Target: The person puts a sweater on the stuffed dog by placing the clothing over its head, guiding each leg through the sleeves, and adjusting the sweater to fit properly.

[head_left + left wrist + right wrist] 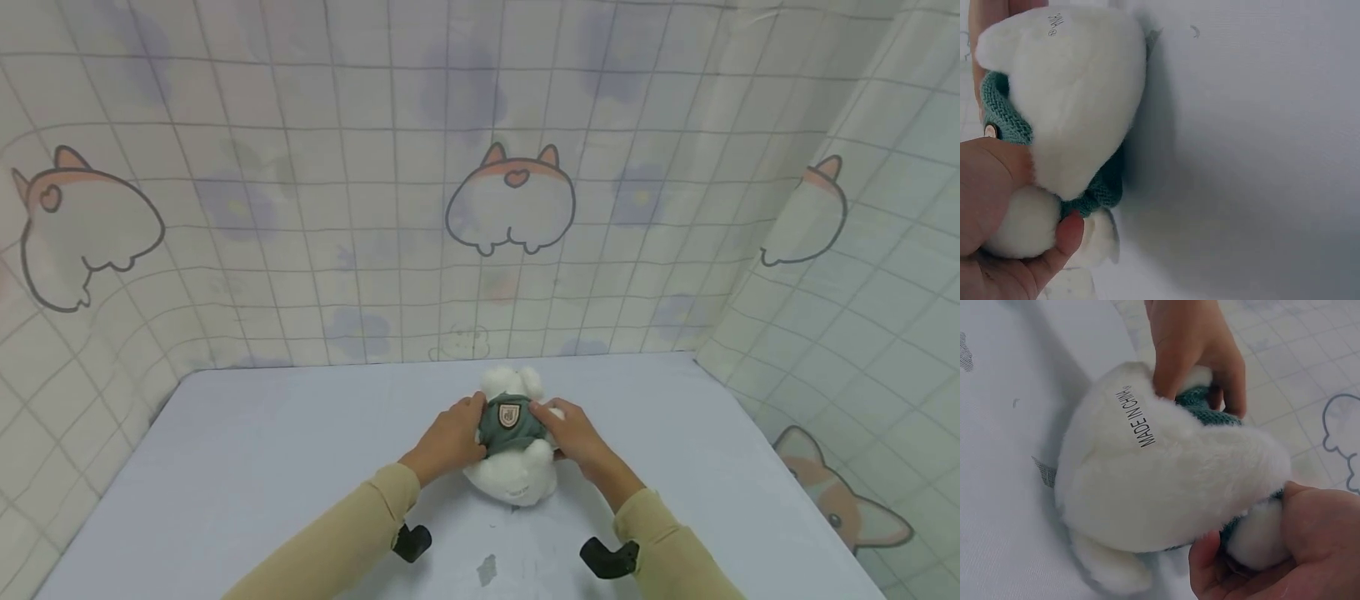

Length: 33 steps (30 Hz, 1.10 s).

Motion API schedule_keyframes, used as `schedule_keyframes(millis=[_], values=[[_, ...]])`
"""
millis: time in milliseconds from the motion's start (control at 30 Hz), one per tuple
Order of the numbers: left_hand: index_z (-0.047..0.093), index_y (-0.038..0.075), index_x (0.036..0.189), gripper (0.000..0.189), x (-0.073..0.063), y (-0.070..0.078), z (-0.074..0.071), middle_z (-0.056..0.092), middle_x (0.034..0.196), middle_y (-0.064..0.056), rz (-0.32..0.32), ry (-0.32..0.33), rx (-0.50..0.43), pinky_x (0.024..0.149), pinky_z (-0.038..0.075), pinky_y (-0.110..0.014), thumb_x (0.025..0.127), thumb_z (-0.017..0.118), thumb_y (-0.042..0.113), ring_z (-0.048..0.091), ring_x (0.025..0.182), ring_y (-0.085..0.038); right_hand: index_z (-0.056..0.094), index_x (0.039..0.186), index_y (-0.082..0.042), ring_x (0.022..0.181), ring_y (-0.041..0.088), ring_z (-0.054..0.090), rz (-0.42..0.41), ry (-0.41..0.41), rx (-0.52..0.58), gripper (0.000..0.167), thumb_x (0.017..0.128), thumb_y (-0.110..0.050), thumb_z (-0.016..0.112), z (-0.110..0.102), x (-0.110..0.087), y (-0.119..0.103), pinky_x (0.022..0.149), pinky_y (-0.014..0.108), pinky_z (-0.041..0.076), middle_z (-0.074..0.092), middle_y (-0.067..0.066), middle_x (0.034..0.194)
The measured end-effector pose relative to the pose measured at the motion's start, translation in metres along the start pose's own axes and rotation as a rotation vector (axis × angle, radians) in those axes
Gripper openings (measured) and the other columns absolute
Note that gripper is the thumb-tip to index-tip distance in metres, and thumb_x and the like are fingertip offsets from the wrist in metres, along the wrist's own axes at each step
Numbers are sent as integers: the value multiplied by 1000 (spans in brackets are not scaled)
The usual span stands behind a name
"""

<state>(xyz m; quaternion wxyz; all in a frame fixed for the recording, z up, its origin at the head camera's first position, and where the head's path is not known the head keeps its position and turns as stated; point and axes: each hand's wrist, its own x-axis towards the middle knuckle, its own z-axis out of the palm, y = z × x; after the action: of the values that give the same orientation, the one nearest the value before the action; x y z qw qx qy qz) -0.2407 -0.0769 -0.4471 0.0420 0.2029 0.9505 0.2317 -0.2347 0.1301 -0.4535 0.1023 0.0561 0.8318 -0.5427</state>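
Observation:
A white plush toy point(513, 479) in a green knitted sweater point(491, 433) lies on the white table between both hands. A shield-shaped badge point(509, 415) faces up on the sweater. My left hand point(452, 437) grips the toy's left side, its fingers curled round a white limb point(1025, 222) in the left wrist view. From the other side my right hand point(577, 433) holds the toy, thumb on the sweater. The right wrist view shows "MADE IN CHINA" printed on the rounded white end point(1147, 469). Fingers under the toy are partly hidden.
The white tabletop point(300, 442) reaches back to a gridded curtain point(360, 208) with cartoon corgi prints, which also hangs at both sides. A grey patch point(487, 570) marks the near part of the table. Black wrist-worn devices point(609, 558) stick out below the beige sleeves point(345, 529).

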Motion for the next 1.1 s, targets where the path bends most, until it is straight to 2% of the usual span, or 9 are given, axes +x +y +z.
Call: schedule_keyframes(millis=[67, 133, 300, 400, 533, 633, 833, 967, 1100], values=[[46, 3, 128, 60, -1, -2, 1, 61, 117, -14, 11, 4, -15, 86, 54, -41, 76, 77, 11, 63, 102, -27, 60, 104, -5, 85, 18, 60, -6, 6, -16, 44, 95, -48, 53, -1, -1, -1, 61, 29, 54, 61, 10, 105], [48, 5, 126, 58, -1, -6, 1, 61, 117, -13, 11, 12, -90, 89, 53, -42, 76, 77, 13, 61, 104, -27, 61, 104, -5, 84, 18, 59, -11, 14, -33, 45, 95, -49, 54, -2, -1, -1, 61, 28, 53, 62, 10, 104], [51, 12, 118, 47, -6, -16, -3, 58, 122, -10, -64, 26, -414, 85, 55, -38, 79, 77, 18, 60, 106, -24, 61, 108, -6, 86, 18, 58, -18, 13, -56, 47, 94, -50, 56, -5, -3, -1, 62, 28, 52, 62, 11, 107], [55, 16, 113, 34, -10, -17, -7, 58, 122, -8, -84, 53, -508, 73, 56, -34, 83, 71, 18, 61, 99, -23, 61, 109, -5, 87, 18, 59, -20, 24, -62, 47, 93, -49, 57, -6, -4, -2, 62, 28, 52, 62, 12, 109], [60, 20, 105, 23, -11, -16, -8, 59, 112, -7, -18, 112, -442, 71, 52, -33, 82, 63, 15, 57, 94, -21, 61, 109, -5, 86, 18, 58, -17, 47, -72, 47, 93, -50, 58, -7, -4, -3, 62, 27, 52, 61, 12, 108], [61, 22, 101, 24, -9, -14, -6, 59, 106, -7, 19, 140, -376, 71, 51, -33, 80, 66, 14, 55, 91, -21, 61, 109, -6, 85, 17, 57, -17, 48, -76, 48, 92, -51, 58, -7, -4, -3, 61, 26, 51, 61, 12, 108], [57, 21, 100, 34, -7, -12, -1, 56, 103, -6, 42, 163, -239, 75, 53, -38, 75, 79, 13, 56, 91, -21, 61, 109, -7, 82, 16, 57, -28, 41, -72, 46, 92, -50, 59, -5, -3, -3, 60, 26, 50, 62, 11, 106], [57, 20, 99, 32, -7, -10, -2, 58, 101, -2, 80, 183, -119, 76, 53, -39, 75, 77, 15, 58, 88, -18, 61, 108, -7, 82, 17, 57, -38, 45, -84, 46, 92, -49, 59, -5, -3, -3, 60, 26, 49, 62, 11, 105], [61, 18, 98, 28, -7, -10, -3, 63, 95, 2, 126, 205, -76, 73, 52, -33, 74, 73, 12, 57, 82, -13, 61, 108, -7, 81, 16, 56, -41, 55, -97, 45, 92, -49, 59, -5, -3, -3, 60, 25, 48, 62, 10, 104]])
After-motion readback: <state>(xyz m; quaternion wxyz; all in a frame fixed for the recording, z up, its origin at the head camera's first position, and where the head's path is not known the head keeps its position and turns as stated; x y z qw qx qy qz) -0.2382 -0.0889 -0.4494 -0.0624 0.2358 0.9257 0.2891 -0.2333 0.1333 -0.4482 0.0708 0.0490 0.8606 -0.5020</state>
